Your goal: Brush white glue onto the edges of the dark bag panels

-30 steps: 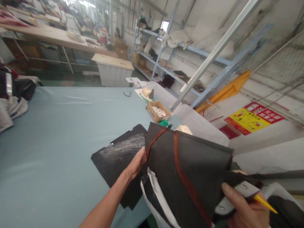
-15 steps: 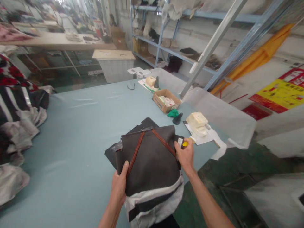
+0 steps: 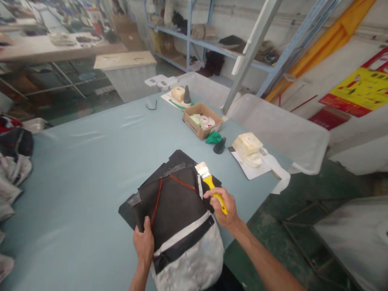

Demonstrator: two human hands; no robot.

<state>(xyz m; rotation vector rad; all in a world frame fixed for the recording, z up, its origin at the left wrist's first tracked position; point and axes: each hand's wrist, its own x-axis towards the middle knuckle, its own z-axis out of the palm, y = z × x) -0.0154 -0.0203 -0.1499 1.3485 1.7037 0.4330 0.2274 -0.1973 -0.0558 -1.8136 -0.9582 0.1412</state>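
A dark panel (image 3: 178, 206) with two reddish-brown strips lies near the table's front edge, joined to a pale fabric piece (image 3: 194, 250) with a black band that hangs toward me. My left hand (image 3: 144, 238) grips the panel's left edge, thumb on top. In my right hand (image 3: 222, 206) is a paintbrush (image 3: 209, 182) with a yellow handle; its pale bristles point up and away, over the panel's upper right corner. A narrow white strip (image 3: 200, 186) shows beside the brush. Under the panel rests a black board (image 3: 127, 212), its corners sticking out.
Beyond the panel on the blue-green table (image 3: 85, 173) are a cardboard box (image 3: 201, 131) with tape rolls, a green cloth (image 3: 214, 137), a dark cone (image 3: 220, 146) and a cream block (image 3: 247, 143) on white card. Clear plastic bins (image 3: 281, 129) line the right side. Bundled fabric (image 3: 15, 165) lies left.
The brush has swung up from beside the panel's right edge to above its upper right corner. My right hand has left that edge. The panel has shifted left in view and now lies lower.
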